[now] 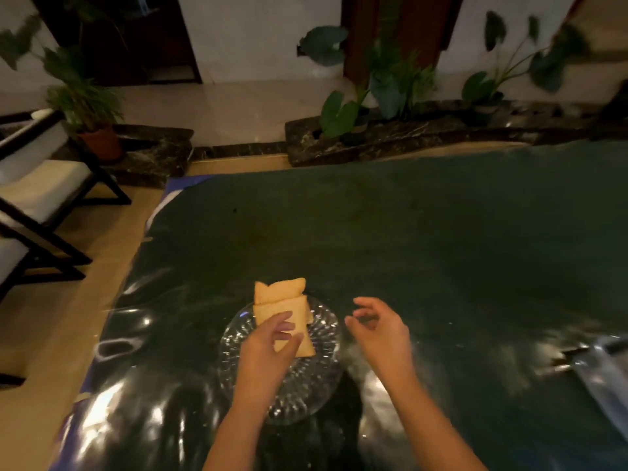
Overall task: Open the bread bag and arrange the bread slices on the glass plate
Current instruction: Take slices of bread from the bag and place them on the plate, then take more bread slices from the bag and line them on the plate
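Reaching forward from the near edge of the surface [441, 266], we had both forearms over the dark, glossy covering. Our left hand [268, 341] lay over the glass plate [316, 379], its fingers spread and resting on the nearest bread slice [299, 321]; whether thumb and fingers pinched that slice or merely pressed it, we could not tell through the blur. Our right hand [380, 329] hovered just beside the plate's right rim, fingers loosely curled apart and holding nothing.

The plate sat toward the near left part of the surface. The near slice lay on its far half, and a second slice [280, 290] overlapped it, hanging past the plate's far rim. At the right edge of the surface a pale, shiny shape [605, 365] showed, possibly the bread bag, though too smeared to be sure.

In our judgement, the step was settling the slices, and doing it well meant a light touch: bread dents easily, so fingertips should nudge it flat. The far slice looked likeliest to slip off, so drawing it inward seemed wise. Beyond the surface stood potted plants [360, 107] and a chair [44, 185].
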`<state>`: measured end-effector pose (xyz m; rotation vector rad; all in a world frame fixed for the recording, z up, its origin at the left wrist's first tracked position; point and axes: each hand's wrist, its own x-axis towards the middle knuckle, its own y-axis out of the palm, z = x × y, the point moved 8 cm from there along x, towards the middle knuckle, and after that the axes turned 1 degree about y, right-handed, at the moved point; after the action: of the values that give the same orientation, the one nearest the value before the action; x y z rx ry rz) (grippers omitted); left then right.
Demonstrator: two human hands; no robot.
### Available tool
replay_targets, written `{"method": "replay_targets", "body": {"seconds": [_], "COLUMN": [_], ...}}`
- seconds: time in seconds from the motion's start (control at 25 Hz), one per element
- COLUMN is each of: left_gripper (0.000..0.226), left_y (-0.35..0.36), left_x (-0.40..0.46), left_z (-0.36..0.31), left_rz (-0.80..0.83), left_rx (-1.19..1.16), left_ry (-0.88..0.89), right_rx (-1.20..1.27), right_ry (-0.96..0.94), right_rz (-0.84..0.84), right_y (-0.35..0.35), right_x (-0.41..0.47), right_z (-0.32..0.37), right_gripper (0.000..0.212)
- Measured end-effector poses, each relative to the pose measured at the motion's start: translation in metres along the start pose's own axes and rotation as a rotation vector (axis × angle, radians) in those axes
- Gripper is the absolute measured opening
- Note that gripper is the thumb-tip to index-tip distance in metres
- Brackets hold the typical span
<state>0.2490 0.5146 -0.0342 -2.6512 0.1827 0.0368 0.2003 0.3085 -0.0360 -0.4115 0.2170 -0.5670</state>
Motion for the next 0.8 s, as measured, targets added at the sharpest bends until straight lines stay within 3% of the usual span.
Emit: {"method": "replay_targets", "body": {"seconds": [0.28,0.56,0.8], "left_gripper": [0.038,0.033,0.028], "left_y": [0.066,0.196,0.269], "left_x": [-0.088,-0.225,-0.274], "left_z": [-0.15,-0.254,-0.331], "left_rz": [0.106,0.119,0.138], "left_rx": [0.069,0.086,0.154], "left_ry": [0.285,0.51,0.592], "right_rx": [0.038,-0.048,-0.171], "right_ry": [-0.207,-0.348,-0.379], "right_rz": [-0.077,-0.08,-0.065], "right_y": [-0.167,-0.367,-0.479], "right_x": [-0.053,-0.123,-0.129], "right_z": [0.031,-0.024,-0.05], "right_gripper": [0.027,0.027,0.024]}}
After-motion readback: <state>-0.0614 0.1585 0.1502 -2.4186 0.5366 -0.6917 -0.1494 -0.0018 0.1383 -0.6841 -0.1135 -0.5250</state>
